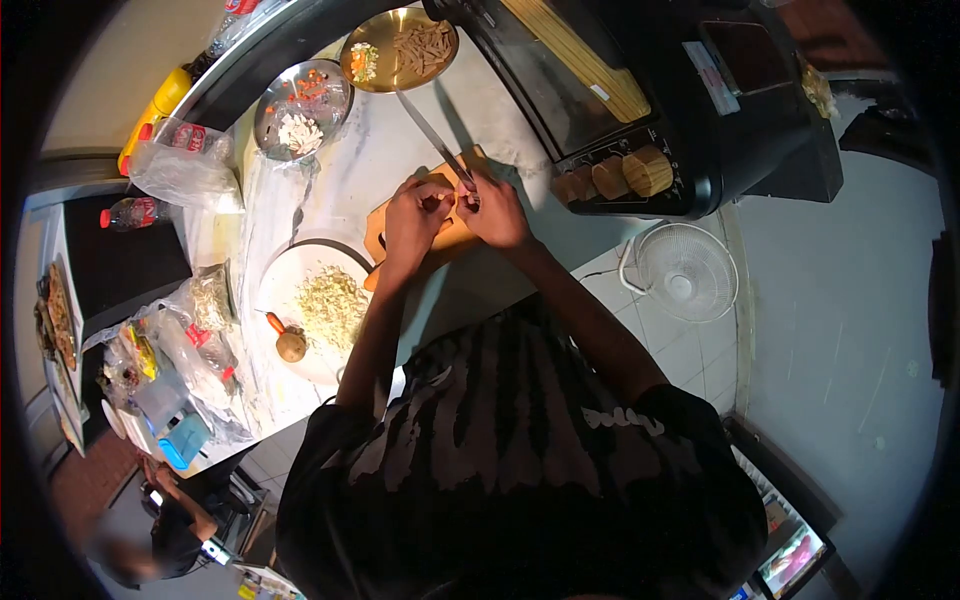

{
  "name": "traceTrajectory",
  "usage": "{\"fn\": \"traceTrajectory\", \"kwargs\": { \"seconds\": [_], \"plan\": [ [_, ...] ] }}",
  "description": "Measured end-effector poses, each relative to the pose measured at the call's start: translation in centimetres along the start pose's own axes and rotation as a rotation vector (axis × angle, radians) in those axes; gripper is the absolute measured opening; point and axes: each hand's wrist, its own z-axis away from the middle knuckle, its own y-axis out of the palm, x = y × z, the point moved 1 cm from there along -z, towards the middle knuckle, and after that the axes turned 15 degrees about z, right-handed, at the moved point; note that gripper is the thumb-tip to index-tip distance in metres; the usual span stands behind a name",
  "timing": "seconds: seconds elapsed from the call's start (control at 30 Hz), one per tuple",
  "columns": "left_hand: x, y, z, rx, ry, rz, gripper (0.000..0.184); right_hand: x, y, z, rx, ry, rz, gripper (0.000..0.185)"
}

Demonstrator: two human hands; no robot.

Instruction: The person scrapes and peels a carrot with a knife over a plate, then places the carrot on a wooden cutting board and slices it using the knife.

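Knife (430, 137) was in the right hand (492, 208) over the cutting board (459, 238), blade toward eleven o'clock, fingers curled around it. The left hand (413, 219) had bent fingers; what they pinched, I cannot tell.

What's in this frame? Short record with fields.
left hand: fingers bunched over cutting board, contents unclear
right hand: holds knife, blade pointing away from the person
white plate: chopped pale pieces, round brown item
steel plate: orange and white cut pieces
gold-coloured plate: brown strips, small diced pieces
right of board: black appliance
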Motion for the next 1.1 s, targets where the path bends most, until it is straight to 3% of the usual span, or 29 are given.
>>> {"fn": "traceTrajectory", "kwargs": {
  "seconds": [0.27, 0.63, 0.7, 0.9, 1.0, 1.1],
  "plan": [
    [-0.2, 0.2, 0.4, -0.081, -0.048, -0.007, 0.011, -0.6, -0.2, -0.5, 0.061, -0.038, -0.149, 0.022],
    [0.3, 0.3, 0.3, -0.112, 0.047, -0.036, 0.016, -1.4, 0.7, -0.9, 0.005, -0.013, -0.054, 0.016],
    [0.4, 0.3, 0.2, -0.083, 0.014, -0.038, 0.019, -1.4, 0.5, -0.5, -0.019, -0.019, -0.231, 0.016],
    [-0.6, -0.1, 0.6, -0.045, 0.021, -0.003, 0.024, -2.1, 0.7, 0.0, -0.156, 0.004, -0.312, 0.019],
    [-1.0, 0.1, 0.6, -0.057, -0.001, 0.026, 0.026, -2.9, 0.9, 0.4, -0.181, 0.073, -0.109, 0.019],
    [-1.3, 0.3, 0.6, -0.059, 0.06, -0.076, 0.024, -2.5, 0.3, 0.7, -0.157, 0.082, -0.137, 0.018]
  ]
}}
